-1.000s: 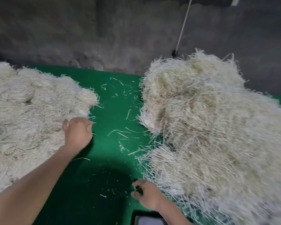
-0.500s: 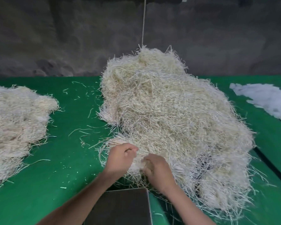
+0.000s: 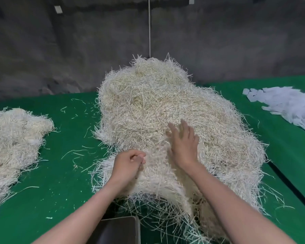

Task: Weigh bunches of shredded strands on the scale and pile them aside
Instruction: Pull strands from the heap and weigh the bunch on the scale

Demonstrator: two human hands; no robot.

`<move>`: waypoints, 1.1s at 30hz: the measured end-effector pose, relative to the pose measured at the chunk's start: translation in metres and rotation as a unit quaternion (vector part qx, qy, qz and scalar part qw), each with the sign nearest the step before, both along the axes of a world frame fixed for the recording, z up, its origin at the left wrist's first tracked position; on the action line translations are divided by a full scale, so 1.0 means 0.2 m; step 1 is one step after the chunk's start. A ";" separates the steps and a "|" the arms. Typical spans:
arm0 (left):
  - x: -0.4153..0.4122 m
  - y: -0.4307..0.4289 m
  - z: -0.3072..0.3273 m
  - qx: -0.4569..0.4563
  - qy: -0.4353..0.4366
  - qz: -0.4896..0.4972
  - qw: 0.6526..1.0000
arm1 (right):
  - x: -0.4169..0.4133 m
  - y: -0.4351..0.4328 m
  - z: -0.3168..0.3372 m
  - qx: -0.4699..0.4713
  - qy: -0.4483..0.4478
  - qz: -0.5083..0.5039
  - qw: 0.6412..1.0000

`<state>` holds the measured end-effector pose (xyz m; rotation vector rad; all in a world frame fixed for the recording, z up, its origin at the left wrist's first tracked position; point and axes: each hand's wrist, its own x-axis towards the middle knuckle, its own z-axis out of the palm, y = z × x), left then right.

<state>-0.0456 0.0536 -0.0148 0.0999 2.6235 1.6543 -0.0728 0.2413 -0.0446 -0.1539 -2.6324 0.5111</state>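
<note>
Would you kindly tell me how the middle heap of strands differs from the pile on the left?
The middle heap rises tall and domed; the left pile lies lower and flatter. The middle heap looks yellower on top; the left pile is paler. The middle heap's near edge reaches the dark scale; the left pile sits well apart from it. Both are loose shredded strands on the green table.

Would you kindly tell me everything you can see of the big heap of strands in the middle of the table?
The heap is a tall, tangled mound of thin, pale cream strands, whiter at its frayed edges. It sits on the green table, with loose strands scattered around it. Its near edge spills towards the dark scale. The left hand grips strands at its near left edge; the right hand, fingers spread and blurred, is on its near slope.
</note>
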 end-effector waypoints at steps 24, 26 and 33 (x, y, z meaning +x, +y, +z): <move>-0.24 0.26 -0.05 -0.192 0.038 -0.066 0.978 | 0.20 -0.04 -0.02 0.038 -0.211 0.161 0.963; -0.25 0.25 -0.11 -0.246 -0.025 -0.142 0.958 | 0.17 -0.03 0.04 0.027 -0.242 0.185 0.952; -0.25 0.26 -0.19 -0.183 -0.113 -0.169 0.962 | -0.07 0.10 0.56 0.023 -0.278 0.145 0.949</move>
